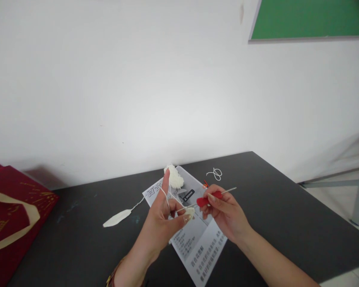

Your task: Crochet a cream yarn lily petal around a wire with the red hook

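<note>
My left hand (164,217) pinches a small piece of cream crochet work (190,212) between thumb and fingers, its index finger raised with white yarn (165,194) running over it. In my right hand (223,209) is a crochet hook (202,202) with a red grip, its thin shaft pointing left to the crochet work. A ball of white yarn (176,177) lies behind my left hand. Beneath both hands is a printed sheet (194,255) with a picture and text. A finished-looking white crocheted leaf shape (118,218) with a yarn tail lies to the left.
The dark table (275,215) stands against a white wall (137,79). A red paper bag (14,215) with a cream ribbon handle is at the left. A loose loop of white yarn (217,174) and a small orange item (206,184) lie beyond my right hand.
</note>
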`<state>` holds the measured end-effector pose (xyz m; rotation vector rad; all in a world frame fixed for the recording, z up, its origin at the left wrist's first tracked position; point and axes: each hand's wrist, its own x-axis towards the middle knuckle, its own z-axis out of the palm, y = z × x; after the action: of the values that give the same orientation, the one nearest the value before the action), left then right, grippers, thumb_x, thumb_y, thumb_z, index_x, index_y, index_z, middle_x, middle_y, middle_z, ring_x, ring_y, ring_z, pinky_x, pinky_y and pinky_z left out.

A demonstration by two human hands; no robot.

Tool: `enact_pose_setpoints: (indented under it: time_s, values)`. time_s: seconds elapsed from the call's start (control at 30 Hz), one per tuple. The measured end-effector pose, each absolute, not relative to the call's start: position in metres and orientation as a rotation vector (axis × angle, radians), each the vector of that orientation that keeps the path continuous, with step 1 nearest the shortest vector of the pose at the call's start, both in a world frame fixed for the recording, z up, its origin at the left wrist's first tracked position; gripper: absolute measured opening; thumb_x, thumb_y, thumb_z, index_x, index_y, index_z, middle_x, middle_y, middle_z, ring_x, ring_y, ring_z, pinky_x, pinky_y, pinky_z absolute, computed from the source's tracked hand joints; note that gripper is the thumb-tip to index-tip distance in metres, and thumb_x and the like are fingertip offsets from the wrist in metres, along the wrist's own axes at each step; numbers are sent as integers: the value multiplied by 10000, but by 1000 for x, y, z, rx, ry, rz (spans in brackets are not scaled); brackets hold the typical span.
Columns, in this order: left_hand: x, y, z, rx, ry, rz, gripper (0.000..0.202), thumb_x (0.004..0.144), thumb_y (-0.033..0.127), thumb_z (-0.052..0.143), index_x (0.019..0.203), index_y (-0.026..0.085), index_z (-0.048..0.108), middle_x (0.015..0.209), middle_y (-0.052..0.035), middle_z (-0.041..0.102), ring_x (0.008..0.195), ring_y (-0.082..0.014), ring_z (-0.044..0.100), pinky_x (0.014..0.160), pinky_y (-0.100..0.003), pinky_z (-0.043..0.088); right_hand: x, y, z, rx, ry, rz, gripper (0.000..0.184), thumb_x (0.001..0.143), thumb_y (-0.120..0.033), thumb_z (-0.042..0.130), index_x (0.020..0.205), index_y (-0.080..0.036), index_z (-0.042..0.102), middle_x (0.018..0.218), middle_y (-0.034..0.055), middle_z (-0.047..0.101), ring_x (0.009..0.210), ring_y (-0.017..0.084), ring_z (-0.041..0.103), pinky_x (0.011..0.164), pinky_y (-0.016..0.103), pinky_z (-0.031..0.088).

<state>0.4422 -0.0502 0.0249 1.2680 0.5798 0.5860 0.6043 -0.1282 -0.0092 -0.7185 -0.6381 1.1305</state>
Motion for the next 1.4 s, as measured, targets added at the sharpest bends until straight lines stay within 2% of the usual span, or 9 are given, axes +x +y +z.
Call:
enact_pose_setpoints:
  time_s: [0.13,0.27,0.43,0.57,0.67,0.77,0.93,1.13,1.4]
  values:
    - [445,-52,22,1258,590,610,1090,705,158,721,1461,359,-39,606,74,523,574,-95,431,583,-243,308,603,-130,-10,-843,-711,1058,124,795,-271,682,870,-182,637,670,13,707,520,110,627,513,222,518]
    - [448,-52,24,1222,641,634,1084,695,129,721,1462,366,-8,584,78,527,548,-87,424,571,-231,308,601,-136,-8,-1106,-1018,616,43,827,-198,628,861,-192,653,726,29,687,601,132,629,558,248,514]
    - [450,-56,30,1024,636,657,1058,683,85,718,1462,366,60,544,91,500,515,-80,450,565,-223,333,598,-142,-13,-1057,-1601,-107,368,790,-7,542,1104,-178,628,820,77,693,693,175,618,598,306,517]
    - [447,-55,29,797,560,562,998,660,44,704,1455,336,176,576,75,510,494,-78,468,543,-220,354,602,-145,-14,-927,-1837,-371,414,821,-40,535,1232,-83,568,981,182,704,857,238,649,672,352,558]
    - [443,-52,31,728,467,476,974,643,14,700,1448,301,233,590,64,508,510,-81,478,546,-219,356,603,-144,-13,-875,-1662,-141,350,816,-63,588,1151,-148,645,976,151,708,841,228,655,686,349,561]
    - [439,-50,35,791,459,471,1009,622,14,731,1443,334,240,609,57,523,556,-90,507,583,-224,363,599,-138,-14,-796,-1249,498,220,839,-141,608,1003,-247,708,868,66,699,696,172,649,570,299,555]
    - [432,-49,38,926,482,404,1067,600,22,765,1442,377,213,645,47,540,608,-107,522,591,-234,356,592,-130,-17,-614,-745,1160,83,772,-283,709,820,-215,718,695,4,658,534,101,599,438,192,513]
    - [427,-50,39,995,418,292,1058,651,43,745,1460,360,141,661,39,538,538,-69,412,505,-204,287,591,-135,-7,-659,-669,1157,133,744,-302,740,764,-180,690,675,0,668,572,106,620,561,222,519]
    - [423,-49,40,1081,333,243,977,697,57,709,1458,354,175,675,31,539,603,-99,450,583,-254,333,589,-138,-5,-699,-710,1119,181,806,-373,663,777,-197,630,674,-8,631,595,134,602,589,294,529]
